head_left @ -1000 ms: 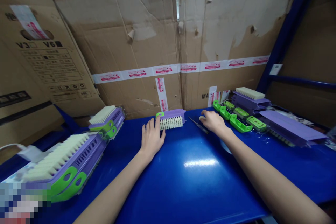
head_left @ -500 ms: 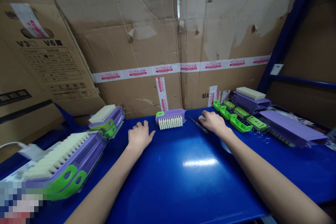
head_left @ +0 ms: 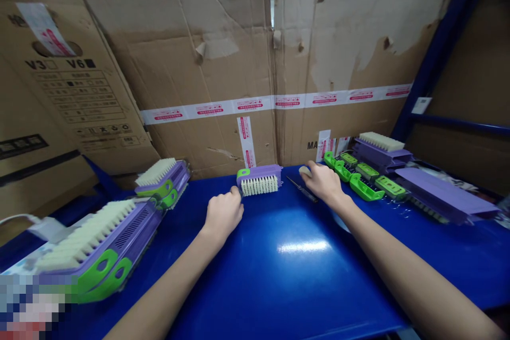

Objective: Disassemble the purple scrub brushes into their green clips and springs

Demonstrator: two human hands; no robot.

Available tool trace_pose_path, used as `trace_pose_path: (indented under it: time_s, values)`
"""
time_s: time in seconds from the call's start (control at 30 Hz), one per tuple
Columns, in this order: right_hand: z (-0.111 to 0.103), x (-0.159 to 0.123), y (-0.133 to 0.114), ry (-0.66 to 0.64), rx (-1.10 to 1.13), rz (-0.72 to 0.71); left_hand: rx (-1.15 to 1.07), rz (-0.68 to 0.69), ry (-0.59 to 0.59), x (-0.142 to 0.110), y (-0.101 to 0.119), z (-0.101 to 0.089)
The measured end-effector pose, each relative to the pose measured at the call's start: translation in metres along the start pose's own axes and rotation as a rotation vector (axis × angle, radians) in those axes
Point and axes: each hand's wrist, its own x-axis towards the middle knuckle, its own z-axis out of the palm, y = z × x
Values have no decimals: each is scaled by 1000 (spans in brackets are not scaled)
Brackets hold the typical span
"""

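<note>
My left hand point(head_left: 223, 215) is closed, its fingertips at the left end of a purple brush point(head_left: 272, 171) with cream bristles and a green end. Whether it grips the brush or something small, I cannot tell. My right hand point(head_left: 323, 181) has its fingers curled around a small pale rounded piece point(head_left: 305, 171), only partly visible. A thin screwdriver point(head_left: 302, 189) lies on the blue table point(head_left: 271, 265) just left of that hand. Beneath the right wrist, a pale thing point(head_left: 341, 222) is mostly hidden.
Purple and green brushes point(head_left: 139, 223) lie in stacks at the left, near a white plug point(head_left: 50, 229). On the right are bright green parts point(head_left: 364, 188), flat green pieces point(head_left: 390, 187) and purple bodies point(head_left: 444, 191). A cardboard wall point(head_left: 207, 74) closes off the back.
My left hand has moved right and forward to the brush, and its spread fingers have closed. My right hand has shifted slightly, lifting the pale piece a little upward in view.
</note>
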Motion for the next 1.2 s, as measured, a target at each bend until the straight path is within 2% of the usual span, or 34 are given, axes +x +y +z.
trace_pose_path:
  time_s: [0.17, 0.3, 0.43, 0.57, 0.63, 0.73, 0.9, 1.03, 1.1, 1.2]
  values:
    - [0, -2, -3, 176, 45, -49, 62, 207, 55, -4, 7, -1]
    - [0, -4, -4, 265, 103, -107, 28, 365, 126, -6, 9, 1]
    - [0, -7, -9, 310, 199, -242, -119, 530, 223, -6, 10, 10]
    - [1, -13, -19, 328, 303, -421, -431, 643, 315, -5, 16, 26]
    - [1, -17, -27, 329, 360, -516, -603, 636, 344, -3, 20, 33]
    - [3, -25, -38, 274, 408, -639, -766, 548, 384, 0, 24, 40]
    - [7, -31, -47, 160, 413, -694, -791, 365, 415, 1, 26, 44]
    - [11, -32, -47, 112, 384, -735, -834, 207, 326, 3, 25, 48]
    - [12, -32, -48, 92, 384, -778, -870, 204, 285, 4, 25, 49]
    - [15, -32, -51, 68, 414, -831, -801, 275, 294, 5, 25, 48]
